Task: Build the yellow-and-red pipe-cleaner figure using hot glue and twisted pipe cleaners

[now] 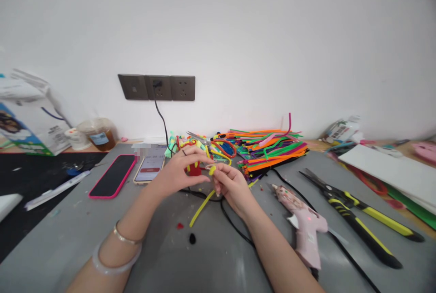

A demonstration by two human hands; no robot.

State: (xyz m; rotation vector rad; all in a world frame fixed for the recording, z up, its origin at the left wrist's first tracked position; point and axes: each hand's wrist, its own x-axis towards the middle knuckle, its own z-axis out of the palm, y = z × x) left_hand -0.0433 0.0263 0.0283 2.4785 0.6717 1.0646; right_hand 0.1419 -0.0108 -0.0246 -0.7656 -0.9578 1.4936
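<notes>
My right hand (235, 189) pinches a yellow pipe cleaner (201, 210) between thumb and fingertips. A small coiled yellow part shows at the fingertips, and the long tail hangs down to the left. My left hand (179, 170) arches beside it, thumb and fingers apart, the fingertips close to the coiled part; whether they touch it I cannot tell. Behind the left hand's gap sits a red fuzzy piece (195, 169), partly hidden. On the grey mat below lie a black oval pompom-like piece (192, 238) and a red scrap (180, 226).
A pink glue gun (304, 225) and yellow-black shears (361, 213) lie to the right, with a black cable across the mat. Bundled pipe cleaners (272, 152) and scissors (200, 137) are at the back. Two phones (114, 176) and a drink cup (98, 134) are left.
</notes>
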